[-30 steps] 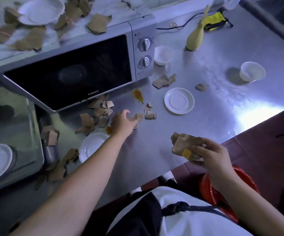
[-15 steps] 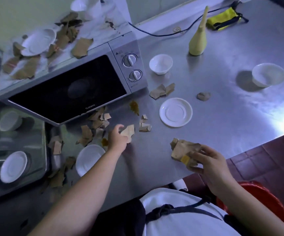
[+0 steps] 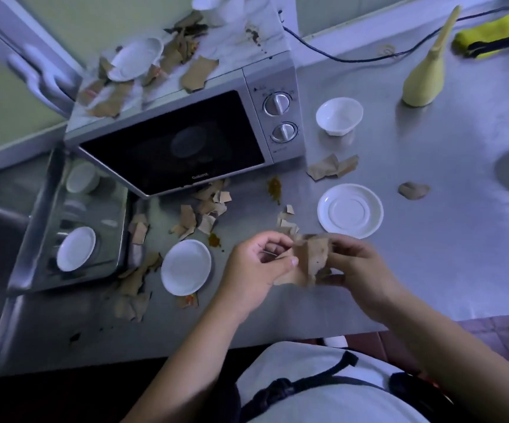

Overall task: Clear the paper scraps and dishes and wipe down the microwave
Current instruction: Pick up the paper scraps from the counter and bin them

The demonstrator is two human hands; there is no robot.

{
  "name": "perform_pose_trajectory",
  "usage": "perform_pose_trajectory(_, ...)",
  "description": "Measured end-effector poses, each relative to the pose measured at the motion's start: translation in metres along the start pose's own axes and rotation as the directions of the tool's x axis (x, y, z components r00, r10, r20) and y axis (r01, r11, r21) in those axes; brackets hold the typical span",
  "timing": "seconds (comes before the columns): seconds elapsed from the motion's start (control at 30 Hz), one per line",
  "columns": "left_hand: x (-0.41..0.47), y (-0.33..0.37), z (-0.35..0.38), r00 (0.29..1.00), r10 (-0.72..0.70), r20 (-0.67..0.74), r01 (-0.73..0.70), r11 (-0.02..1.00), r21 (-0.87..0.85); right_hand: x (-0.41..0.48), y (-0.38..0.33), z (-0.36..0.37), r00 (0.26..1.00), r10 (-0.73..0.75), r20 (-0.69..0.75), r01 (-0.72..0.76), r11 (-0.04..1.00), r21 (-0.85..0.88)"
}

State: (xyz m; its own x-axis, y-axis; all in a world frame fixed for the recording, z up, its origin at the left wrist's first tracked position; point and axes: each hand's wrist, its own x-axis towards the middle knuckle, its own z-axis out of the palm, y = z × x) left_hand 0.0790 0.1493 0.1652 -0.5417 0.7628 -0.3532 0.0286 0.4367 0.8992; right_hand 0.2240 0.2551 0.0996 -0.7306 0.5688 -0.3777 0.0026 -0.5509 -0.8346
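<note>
Right, the left hand (image 3: pixel 259 264), a sec ago out at the scraps (image 3: pixel 204 215) by the microwave (image 3: pixel 186 141) door, has come back w/ one piece and met the right hand (image 3: pixel 360 270) near the counter (image 3: pixel 430 254) front edge. Both now pinch the same wad (image 3: pixel 311 261), thumb and fingers pressed on it from either side. It's held up off the counter. So one more scrap gathered, prob. being tucked into the bundle. Lots still out, no dishes moved, wiping not begun.

Counts, clock from the hands:
- plates (image 3: pixel 350 212): 4. One on microwave top at 11, one in the tray (image 3: pixel 38 221) at 9, one on counter close at 9, one at 1.
- bowls (image 3: pixel 338 116): 2. Tray at 10, counter at 12. Far right edge at 2 shows only a shadow, can't tell.
- scrap patches: approx 6. Microwave top, below door at 10, by tray at 9, just past hands, pair at 12, single at 2.
- orange smears (image 3: pixel 274 186): 2.
</note>
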Motion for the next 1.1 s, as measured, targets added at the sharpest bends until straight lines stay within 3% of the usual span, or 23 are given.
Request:
perform_pose_trajectory(0.2,-0.008,-0.012,-0.014,0.977,0.132,-0.169,-0.108,0.984,0.142,0.0,-0.01,0.012,0.977,0.052,0.208,-0.051,0.999,-0.008)
perform_pose_trajectory(0.37,-0.011,-0.025,-0.023,0.99,0.043,-0.137,-0.005,0.964,0.264,-0.003,-0.004,0.015,0.973,0.095,0.213,-0.102,0.995,0.021)
perform_pose_trajectory(0.53,-0.009,-0.028,-0.021,0.995,-0.102,0.023,0.102,0.995,-0.015,-0.004,-0.002,0.011,0.971,0.131,0.198,-0.133,0.991,-0.007)
perform_pose_trajectory(0.73,-0.001,-0.031,-0.013,0.996,-0.094,0.009,0.094,0.995,-0.043,-0.004,-0.009,-0.004,0.95,0.223,0.22,-0.233,0.972,0.022)
perform_pose_trajectory(0.8,0.003,-0.03,-0.008,0.996,-0.073,0.04,0.076,0.995,-0.067,-0.007,-0.008,-0.007,0.968,0.171,0.181,-0.164,0.985,-0.048)
perform_pose_trajectory(0.97,0.022,-0.037,0.005,0.972,-0.119,0.201,0.148,0.98,-0.136,-0.012,0.002,-0.015,0.997,0.042,-0.072,-0.046,0.997,-0.058)
perform_pose_trajectory(1.03,0.039,-0.047,0.005,0.978,-0.15,0.142,0.176,0.965,-0.194,-0.015,0.006,-0.023,0.988,0.029,-0.153,-0.038,0.998,-0.055)
perform_pose_trajectory(1.1,0.062,-0.063,0.003,0.986,-0.163,-0.02,0.162,0.986,-0.037,-0.02,0.011,-0.03,0.971,0.026,-0.236,-0.034,0.999,-0.028)
